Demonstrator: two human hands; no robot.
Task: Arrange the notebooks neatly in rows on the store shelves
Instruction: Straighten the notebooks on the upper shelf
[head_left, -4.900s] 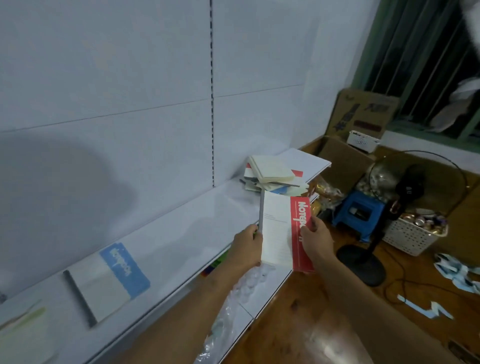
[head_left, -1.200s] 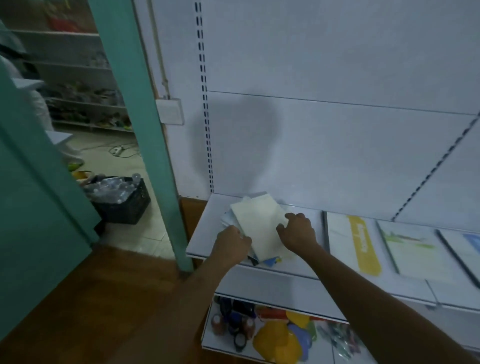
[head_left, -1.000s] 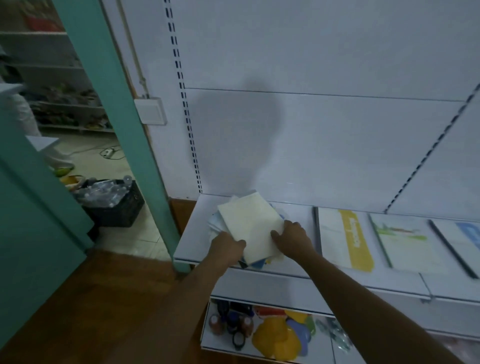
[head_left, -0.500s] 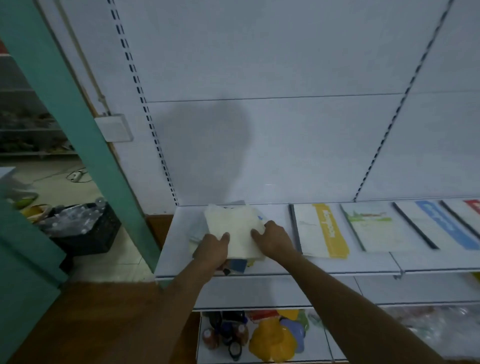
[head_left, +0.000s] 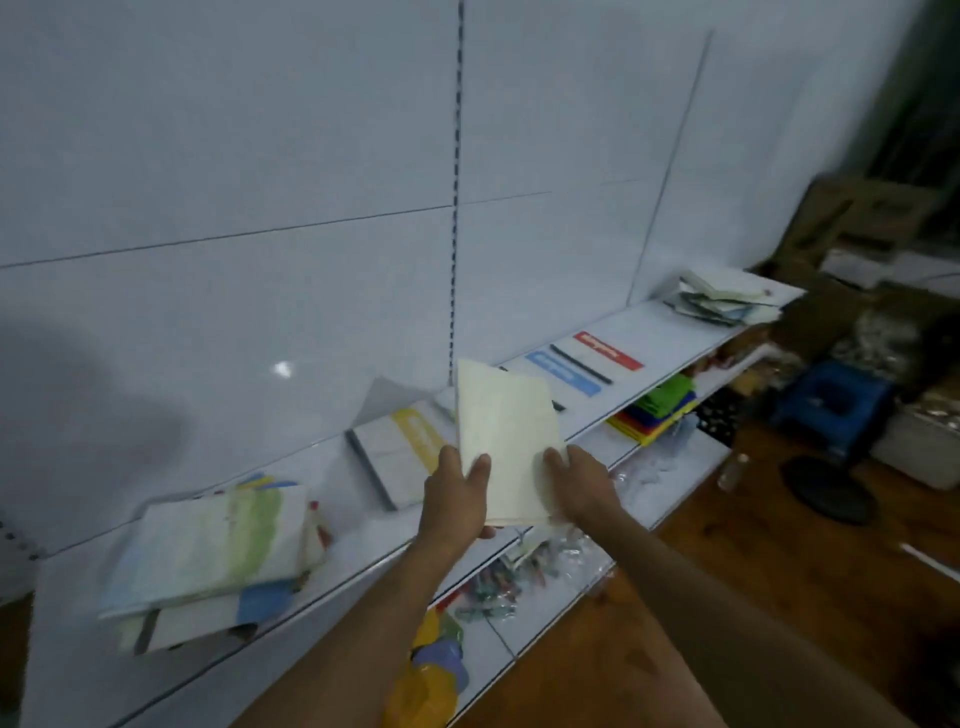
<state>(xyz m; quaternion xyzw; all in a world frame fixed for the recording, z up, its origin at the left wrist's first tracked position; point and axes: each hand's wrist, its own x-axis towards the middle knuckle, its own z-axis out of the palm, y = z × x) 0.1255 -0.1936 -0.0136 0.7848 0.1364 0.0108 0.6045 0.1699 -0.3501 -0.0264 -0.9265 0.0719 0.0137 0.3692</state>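
Up above the shelf (head_left: 670, 332), both hands hold a cream notebook (head_left: 506, 441): left hand (head_left: 457, 499) pinching its lower-left corner, right hand (head_left: 582, 488) seemingly gripping its lower-right edge.

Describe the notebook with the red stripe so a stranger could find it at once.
Follow the white shelf rightward along its row of flat notebooks. The red-striped notebook lies last in that row, just before the messy pile; its neighbour's stripe is blue.

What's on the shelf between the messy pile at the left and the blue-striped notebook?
In the head view, between the pile and the blue-striped notebook lies a yellow-striped notebook; the cream notebook held in both hands hides the rest.
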